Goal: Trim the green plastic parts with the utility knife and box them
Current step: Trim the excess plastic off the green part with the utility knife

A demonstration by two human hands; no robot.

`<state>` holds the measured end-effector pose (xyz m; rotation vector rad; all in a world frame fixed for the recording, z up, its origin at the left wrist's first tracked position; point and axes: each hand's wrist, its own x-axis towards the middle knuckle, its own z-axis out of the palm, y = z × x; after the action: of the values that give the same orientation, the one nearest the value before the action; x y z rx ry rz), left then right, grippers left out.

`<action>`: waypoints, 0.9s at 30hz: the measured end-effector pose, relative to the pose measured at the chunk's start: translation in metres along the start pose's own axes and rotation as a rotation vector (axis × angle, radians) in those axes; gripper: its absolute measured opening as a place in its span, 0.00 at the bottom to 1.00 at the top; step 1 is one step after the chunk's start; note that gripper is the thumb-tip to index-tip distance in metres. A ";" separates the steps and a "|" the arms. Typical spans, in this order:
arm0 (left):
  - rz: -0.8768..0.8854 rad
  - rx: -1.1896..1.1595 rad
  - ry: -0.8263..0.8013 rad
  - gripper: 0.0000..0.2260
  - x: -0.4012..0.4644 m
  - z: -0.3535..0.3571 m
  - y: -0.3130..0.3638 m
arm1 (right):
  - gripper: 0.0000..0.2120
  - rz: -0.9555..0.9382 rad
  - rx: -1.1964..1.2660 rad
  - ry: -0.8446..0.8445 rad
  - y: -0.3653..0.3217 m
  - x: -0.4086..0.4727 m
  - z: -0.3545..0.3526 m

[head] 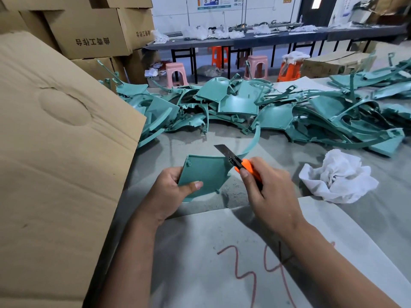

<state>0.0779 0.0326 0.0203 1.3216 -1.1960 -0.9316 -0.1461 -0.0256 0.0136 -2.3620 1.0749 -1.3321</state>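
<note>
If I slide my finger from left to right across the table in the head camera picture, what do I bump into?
Cardboard flap → left hand → green plastic part it holds → utility knife → right hand gripping it → crumpled white cloth.

A red handwritten "34" [255,265] stands on the grey sheet [200,252] lying on the surface nearest the camera; a further red stroke follows it at the arm's edge, unreadable. Two stacked cardboard boxes at upper left carry dark printed Chinese characters, seen upside down: one row on the larger box [92,41], another on the box [142,34] beside it. A wall poster [214,2] far back shows coloured graphics, its text too small to read.
</note>
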 end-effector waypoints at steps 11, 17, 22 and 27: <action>-0.103 -0.210 -0.100 0.15 -0.010 -0.015 0.006 | 0.13 0.184 -0.077 0.125 0.048 0.013 -0.025; -0.093 -0.270 -0.199 0.19 -0.014 -0.025 0.006 | 0.11 0.286 -0.060 0.182 0.063 0.017 -0.030; -0.099 -0.279 -0.175 0.17 -0.015 -0.022 0.005 | 0.12 0.377 -0.160 0.250 0.070 0.018 -0.034; -0.096 -0.288 -0.127 0.16 -0.013 -0.018 0.005 | 0.12 0.395 -0.185 0.261 0.068 0.018 -0.034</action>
<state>0.0924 0.0494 0.0262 1.1086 -1.0545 -1.2234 -0.2015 -0.0808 0.0093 -1.9752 1.7013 -1.4622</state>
